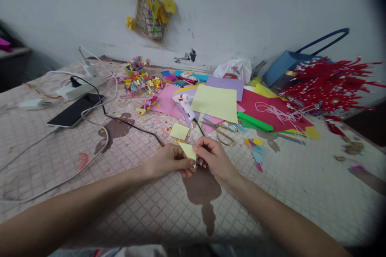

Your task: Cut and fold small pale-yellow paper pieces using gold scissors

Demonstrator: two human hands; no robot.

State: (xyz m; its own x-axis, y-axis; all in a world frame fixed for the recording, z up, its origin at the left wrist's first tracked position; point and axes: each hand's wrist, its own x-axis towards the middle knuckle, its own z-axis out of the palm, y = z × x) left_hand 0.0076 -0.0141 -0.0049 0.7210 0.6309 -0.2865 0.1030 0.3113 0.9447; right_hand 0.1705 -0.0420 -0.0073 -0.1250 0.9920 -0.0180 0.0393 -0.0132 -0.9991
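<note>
Between my two hands is a small piece of pale yellow paper (188,151), folded to a triangle. My left hand (170,160) pinches its lower left part, thumb on top. At its right edge, the thumb and fingers of my right hand (212,156) are closed on it. Just beyond lies a pale yellow paper square (179,131), flat on the table. Behind that, a white glue gun (185,105) rests on coloured sheets, its black cord running toward my hands. Scissors (224,130) with gold handles lie to the right of the cord.
Large coloured sheets (215,100) and paper scraps (141,84) cover the table's back. At left are a tablet-like black device (75,110), a power strip (80,87) and loose white cables. A green stick (255,121), white string (280,112) and red tinsel-like bundle (325,82) are at right.
</note>
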